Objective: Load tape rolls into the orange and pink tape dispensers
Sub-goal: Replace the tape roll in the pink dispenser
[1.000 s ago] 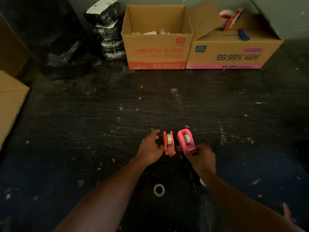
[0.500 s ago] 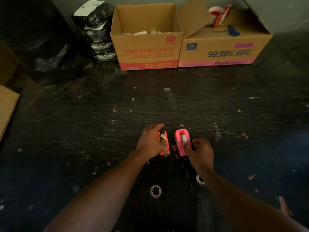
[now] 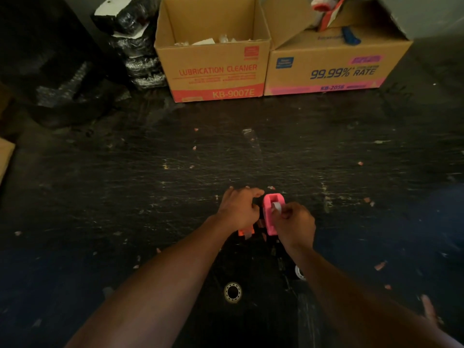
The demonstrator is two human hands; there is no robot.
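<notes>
A pink tape dispenser (image 3: pixel 270 217) stands on the dark worktop (image 3: pixel 150 197) with a white tape roll (image 3: pixel 276 206) in its cradle. My right hand (image 3: pixel 296 224) pinches that roll from the right. Left of it, my left hand (image 3: pixel 238 209) lies over the orange tape dispenser (image 3: pixel 245 232), hiding all but its near end. A loose tape roll (image 3: pixel 232 292) lies flat nearer to me, between my forearms. Another roll (image 3: pixel 300 272) peeks out beside my right forearm.
Two cardboard boxes stand at the back: an open one (image 3: pixel 213 71) marked LUBRICATION CLEANER and one (image 3: pixel 334 69) marked 99.99% RATE with a red-and-white item and a blue item on top. Black wrapped bundles (image 3: pixel 135 46) are stacked at back left. Cardboard (image 3: pixel 5 156) shows at the left edge.
My left hand has slid over the orange dispenser, covering most of it. My right hand has moved from the pink dispenser's near end up to the roll in its cradle.
</notes>
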